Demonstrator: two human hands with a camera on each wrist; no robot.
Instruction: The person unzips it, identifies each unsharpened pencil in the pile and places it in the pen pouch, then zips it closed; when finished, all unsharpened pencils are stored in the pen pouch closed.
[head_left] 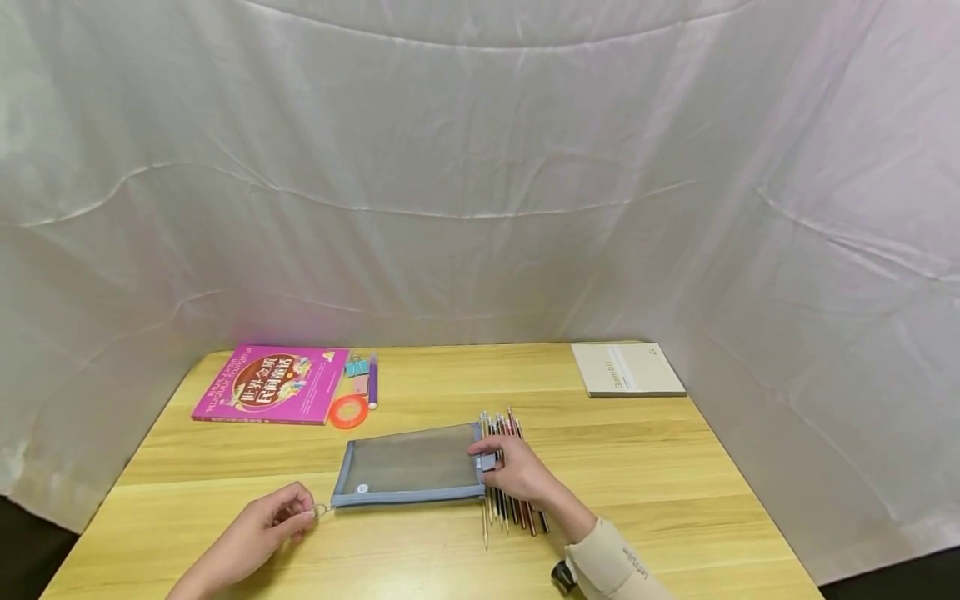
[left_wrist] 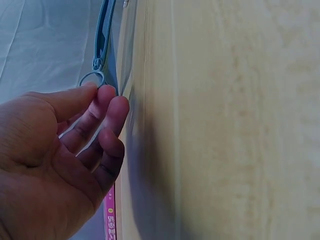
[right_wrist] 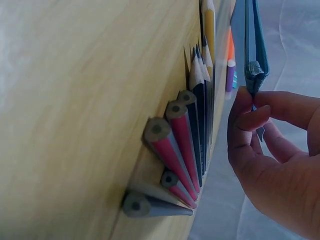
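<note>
A blue-grey mesh zip pencil case lies at the middle front of the table. Between thumb and fingertips, my left hand pinches the ring of the zipper pull at the case's left corner. My right hand grips the other end by its small fabric tab. Both wrist views show a gap between the zipper edges along the top of the case. Several pencils lie bunched beside and partly under my right hand, some with erasers, some sharpened, some with flat ends.
At the back left are a pink book, a roll of orange tape, a purple marker, a blue clip and a pink eraser-like block. A beige notebook lies back right. Grey fabric walls enclose the table.
</note>
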